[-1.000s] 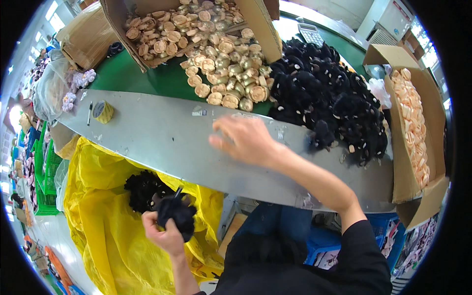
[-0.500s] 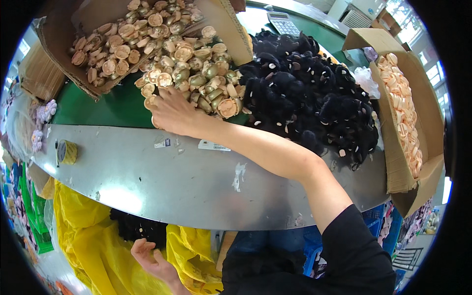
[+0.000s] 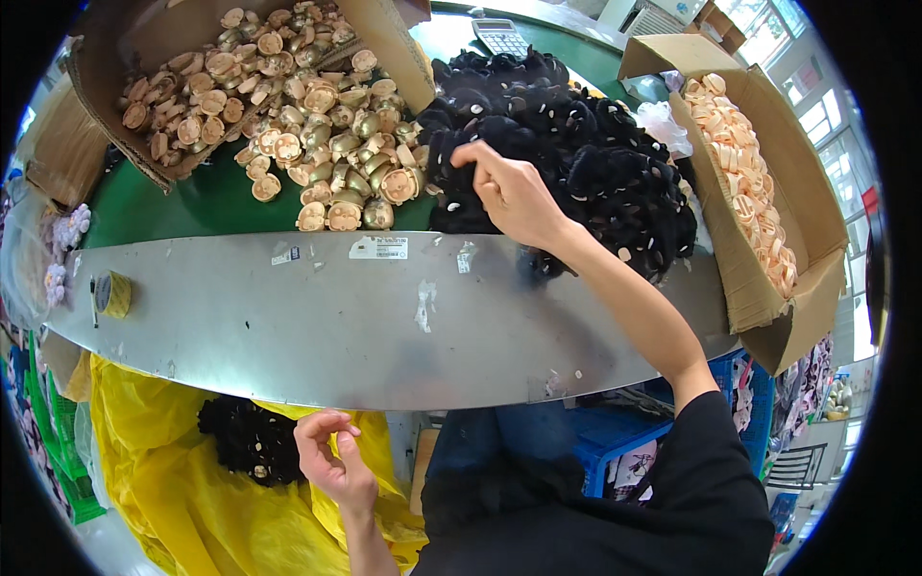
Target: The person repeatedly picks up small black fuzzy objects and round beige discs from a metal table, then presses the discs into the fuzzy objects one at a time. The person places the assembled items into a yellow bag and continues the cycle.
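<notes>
Black fuzzy pieces (image 3: 615,173) lie heaped at one o'clock from centre, the right hand (image 3: 519,197) over them, fingers curled; whether it holds anything, I cannot tell. At seven o'clock, the left hand (image 3: 334,463), empty, thumb and fingers apart, hangs over a yellow bag (image 3: 144,451).

There is room to pass along the grey metal tabletop (image 3: 317,326); beyond it, heaped gold-and-beige round shells (image 3: 351,158) and a black fluffy pile (image 3: 619,182) stand in the way, and an open brown cardboard box (image 3: 744,288) walls the right.
</notes>
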`<state>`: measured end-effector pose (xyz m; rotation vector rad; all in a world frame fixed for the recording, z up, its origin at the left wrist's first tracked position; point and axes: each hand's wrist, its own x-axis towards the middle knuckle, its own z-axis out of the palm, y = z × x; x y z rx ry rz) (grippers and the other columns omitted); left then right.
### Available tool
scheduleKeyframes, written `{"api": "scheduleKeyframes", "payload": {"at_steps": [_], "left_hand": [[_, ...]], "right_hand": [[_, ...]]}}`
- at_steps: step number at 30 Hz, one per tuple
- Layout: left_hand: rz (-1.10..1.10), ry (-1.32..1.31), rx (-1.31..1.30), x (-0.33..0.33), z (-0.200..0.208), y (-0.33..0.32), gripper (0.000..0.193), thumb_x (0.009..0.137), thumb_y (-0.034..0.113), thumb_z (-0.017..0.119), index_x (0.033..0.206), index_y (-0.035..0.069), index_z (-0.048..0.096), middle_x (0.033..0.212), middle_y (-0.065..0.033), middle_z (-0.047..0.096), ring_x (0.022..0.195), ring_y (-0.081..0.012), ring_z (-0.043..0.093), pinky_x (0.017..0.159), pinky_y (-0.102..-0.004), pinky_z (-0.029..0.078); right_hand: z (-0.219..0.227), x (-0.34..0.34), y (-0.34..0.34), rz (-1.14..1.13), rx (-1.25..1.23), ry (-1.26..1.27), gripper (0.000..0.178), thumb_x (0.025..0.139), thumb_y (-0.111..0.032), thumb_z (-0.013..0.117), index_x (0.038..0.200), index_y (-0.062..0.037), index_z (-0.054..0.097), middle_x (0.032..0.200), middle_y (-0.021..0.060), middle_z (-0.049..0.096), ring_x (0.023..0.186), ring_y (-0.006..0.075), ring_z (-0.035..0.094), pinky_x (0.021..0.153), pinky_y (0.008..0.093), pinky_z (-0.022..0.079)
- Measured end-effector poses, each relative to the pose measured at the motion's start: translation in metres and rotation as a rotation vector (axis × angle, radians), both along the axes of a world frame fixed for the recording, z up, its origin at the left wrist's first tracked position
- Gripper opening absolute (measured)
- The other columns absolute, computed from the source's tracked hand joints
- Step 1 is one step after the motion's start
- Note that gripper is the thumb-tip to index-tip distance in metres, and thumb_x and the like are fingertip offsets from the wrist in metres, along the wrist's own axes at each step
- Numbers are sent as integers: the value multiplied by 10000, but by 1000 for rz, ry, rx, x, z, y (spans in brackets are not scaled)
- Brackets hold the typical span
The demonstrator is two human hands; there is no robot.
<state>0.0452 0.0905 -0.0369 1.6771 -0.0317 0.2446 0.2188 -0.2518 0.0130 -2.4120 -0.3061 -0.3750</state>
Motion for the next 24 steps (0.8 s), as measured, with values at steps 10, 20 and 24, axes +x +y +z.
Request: {"api": "scheduleKeyframes", "payload": {"at_steps": [10,20,24], "left_hand": [[-85,-86,28,-13,23,-19,135,888,-49,520,1006,-13,576,986,-101,603,749,-134,559,726,-254,483],[-219,-167,186,23,53,-98,536,773,59,753,1273,5,569,1209,-126,607,1088,-205,580,953,-337,468],[-358,125,-105,11,47,-108,344,836,-9,749,1162,-10,641,1016,-28,671,931,-105,608,873,-246,479]], "right_hand": [[-50,-5,-19,-157,-233,110,264,838,-254,711,785,-4,645,733,178,660,737,348,678,650,464,507],[21,-147,34,31,696,292,179,898,-87,631,782,34,569,614,0,485,616,54,422,529,279,359],[14,-194,51,83,649,407,212,912,-172,698,834,0,603,667,8,501,609,87,461,543,281,379]]}}
